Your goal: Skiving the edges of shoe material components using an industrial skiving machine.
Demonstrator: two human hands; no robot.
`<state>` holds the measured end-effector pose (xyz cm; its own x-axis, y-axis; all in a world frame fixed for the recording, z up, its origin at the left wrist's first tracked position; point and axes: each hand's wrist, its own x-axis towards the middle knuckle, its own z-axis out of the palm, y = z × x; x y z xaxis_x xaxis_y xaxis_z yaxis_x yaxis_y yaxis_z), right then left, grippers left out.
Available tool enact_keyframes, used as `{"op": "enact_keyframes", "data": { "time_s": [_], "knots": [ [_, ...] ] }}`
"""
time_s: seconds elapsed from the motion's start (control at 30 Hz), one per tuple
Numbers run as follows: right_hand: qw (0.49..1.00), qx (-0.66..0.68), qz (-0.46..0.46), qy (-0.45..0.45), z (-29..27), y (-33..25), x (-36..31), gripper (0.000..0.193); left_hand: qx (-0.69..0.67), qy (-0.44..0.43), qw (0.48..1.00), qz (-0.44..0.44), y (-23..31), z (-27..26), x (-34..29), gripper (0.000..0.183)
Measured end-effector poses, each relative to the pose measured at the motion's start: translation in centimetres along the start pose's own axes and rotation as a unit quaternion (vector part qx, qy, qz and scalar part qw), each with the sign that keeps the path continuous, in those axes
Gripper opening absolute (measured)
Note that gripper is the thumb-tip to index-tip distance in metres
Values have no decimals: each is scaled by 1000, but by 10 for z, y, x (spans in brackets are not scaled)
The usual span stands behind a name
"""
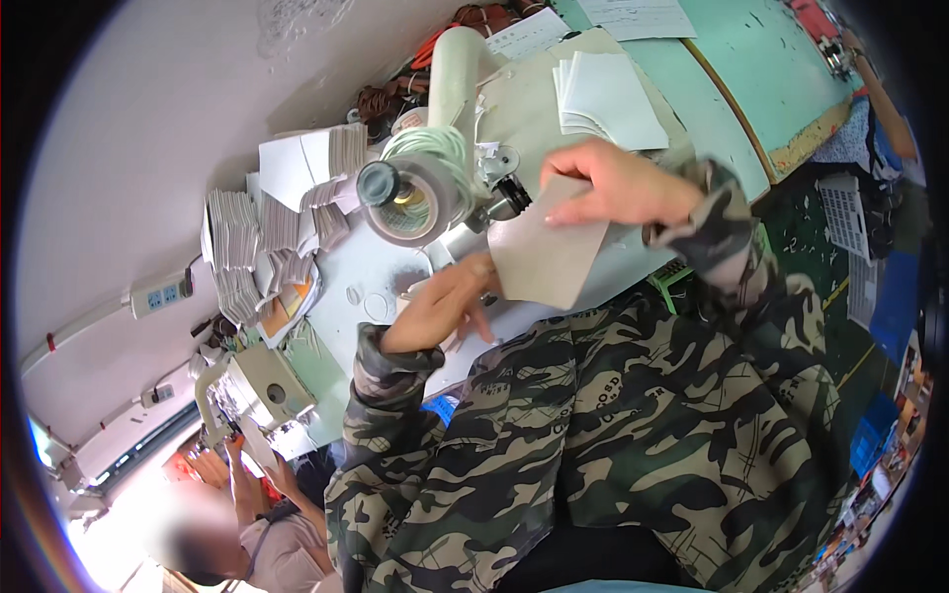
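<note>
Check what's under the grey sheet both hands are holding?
The grey sheet covers part of the pale worktop and the machine base. Whatever lies directly beneath is hidden; left hand grips its lower edge, right hand its top.

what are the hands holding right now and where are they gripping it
Both hands hold one flat grey fabric piece. The right hand pinches its top edge; the left hand grips its lower left edge.

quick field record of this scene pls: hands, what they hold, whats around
left hand: grips lower left edge of grey sheet
right hand: pinches the sheet's top edge
sheet: flat, grey, held over the white table
nearby: machine with thread spool, stack of white pieces, piled pieces
other person: hands at lower left
</note>
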<state>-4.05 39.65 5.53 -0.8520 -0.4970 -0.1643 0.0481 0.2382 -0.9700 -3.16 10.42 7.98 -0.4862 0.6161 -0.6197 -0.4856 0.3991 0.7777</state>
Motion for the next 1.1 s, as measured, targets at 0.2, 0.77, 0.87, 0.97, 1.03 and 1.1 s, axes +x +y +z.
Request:
{"op": "enact_keyframes", "data": {
  "time_s": [0.2, 0.77, 0.87, 0.97, 1.03, 1.1],
  "knots": [
    [975, 122, 156, 100, 101, 54, -41, 24, 142, 74, 987, -10, -38, -27, 18, 33],
    [936, -45, 85, 339, -1, 4, -78, 17, 616, 189, 763, 46, -56, -73, 15, 32],
    [722, -530, -88, 436, -26, 10, -69, 28, 677, 124, 723, 65, -111, -80, -24, 30],
    [793, -480, -49, 373, 5, 25, -61, 43, 691, 180, 697, 63, -118, -67, -28, 33],
    [857, -350, -97, 367, 32, 16, -53, 36, 687, 233, 682, 94, -128, -62, -29, 30],
    [911, -260, -123, 295, 59, 18, -43, 28, 687, 240, 667, 162, -121, -63, -27, 31]
  ]
}}
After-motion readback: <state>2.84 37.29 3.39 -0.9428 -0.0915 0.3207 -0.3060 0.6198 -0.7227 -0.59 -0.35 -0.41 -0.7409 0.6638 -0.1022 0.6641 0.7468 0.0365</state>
